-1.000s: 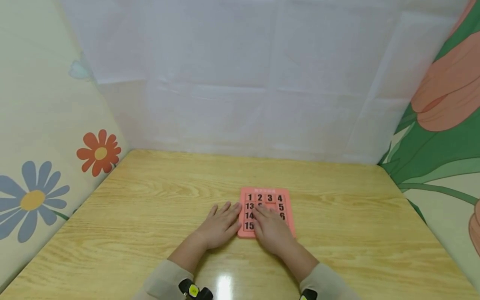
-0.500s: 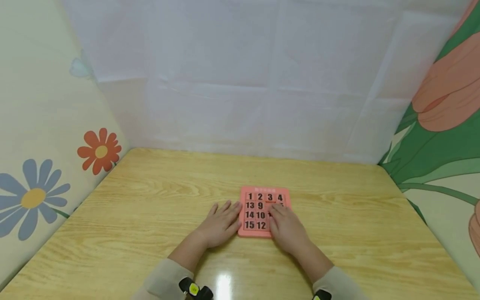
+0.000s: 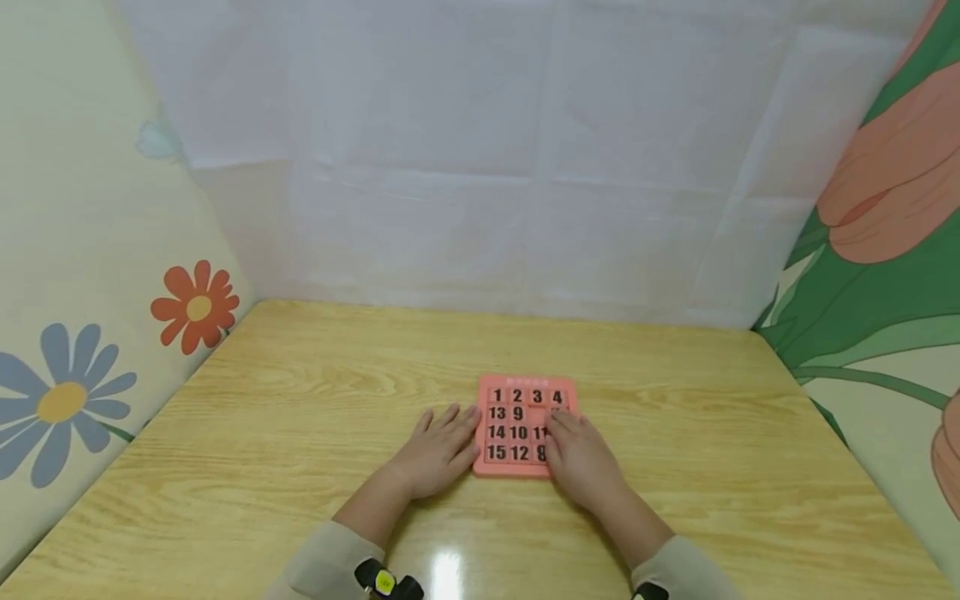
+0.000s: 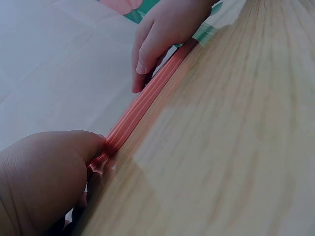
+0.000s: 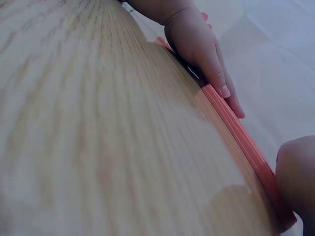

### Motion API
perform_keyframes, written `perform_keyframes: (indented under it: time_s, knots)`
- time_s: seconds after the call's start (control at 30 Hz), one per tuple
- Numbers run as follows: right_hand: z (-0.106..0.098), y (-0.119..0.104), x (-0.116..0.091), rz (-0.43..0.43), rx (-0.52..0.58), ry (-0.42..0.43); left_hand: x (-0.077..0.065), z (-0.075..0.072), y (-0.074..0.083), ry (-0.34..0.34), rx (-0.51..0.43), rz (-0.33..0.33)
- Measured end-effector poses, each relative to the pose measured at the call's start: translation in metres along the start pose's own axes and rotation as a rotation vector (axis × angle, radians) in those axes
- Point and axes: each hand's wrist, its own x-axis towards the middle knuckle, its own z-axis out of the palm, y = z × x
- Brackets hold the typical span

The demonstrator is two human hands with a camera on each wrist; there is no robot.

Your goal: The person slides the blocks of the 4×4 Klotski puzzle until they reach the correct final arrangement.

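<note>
A pink number slide puzzle [image 3: 510, 471] lies flat on the table. Its top row reads 1, 2, 3, 4, and a bare slot shows below the 3. My left hand [image 3: 437, 454] rests palm down, fingers spread, with fingertips and thumb touching the puzzle's left edge. In the left wrist view the thumb meets the corner of the pink frame [image 4: 140, 108]. Over the right column lies my right hand [image 3: 583, 461], its fairly straight fingertips on the tiles near the slot. It hides the right-hand numbers and the lower right corner.
The wood-grain table [image 3: 337, 375] stretches around the puzzle on all sides. A white sheet [image 3: 450, 167] hangs behind its far edge. Flower-printed panels [image 3: 75, 250] stand at the left and right. Each sleeve cuff carries a black strap device [image 3: 386, 581].
My right hand has slid rightward, from the middle columns to the right column. Tiles 9, 10, 11 and 12 have come into sight. My left hand has stayed at the left edge.
</note>
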Motion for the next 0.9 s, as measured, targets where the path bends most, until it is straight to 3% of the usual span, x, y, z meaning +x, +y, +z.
perform_keyframes:
  time_s: [0.57,0.9]
  knots:
    - [0.008,-0.017,0.004,-0.106,-0.024,0.006,-0.001,0.003,-0.003,0.022,-0.016,0.022]
    - [0.003,-0.017,0.001,-0.101,0.011,-0.002,-0.002,0.0,0.0,0.018,-0.014,0.02]
